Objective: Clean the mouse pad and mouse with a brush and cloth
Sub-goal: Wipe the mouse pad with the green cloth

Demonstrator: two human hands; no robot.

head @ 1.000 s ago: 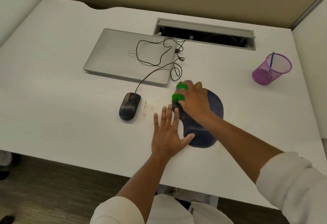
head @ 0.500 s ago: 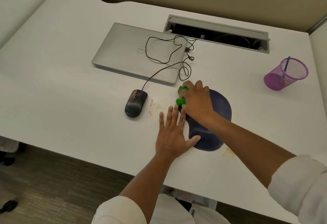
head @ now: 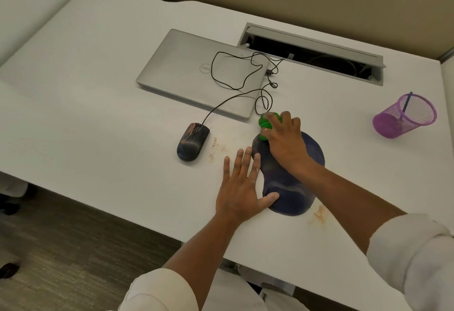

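White desk (head: pixel 98 114): left hand (head: pixel 239 187) flat steadying mouse pad (head: pixel 292 187); right hand (head: pixel 285 141) grips green brush (head: pixel 264 124) atop it.

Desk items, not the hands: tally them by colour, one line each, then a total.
Silver: 1, laptop
Black: 1, mouse
Dark blue: 1, mouse pad
Green: 1, cleaning tool gripped by the right hand
Purple: 1, mesh cup
Total: 5

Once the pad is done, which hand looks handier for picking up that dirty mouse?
Probably the left hand. It lies flat and empty on the desk beside the mouse pad, on the mouse's side. The right hand is busy gripping the green brush.
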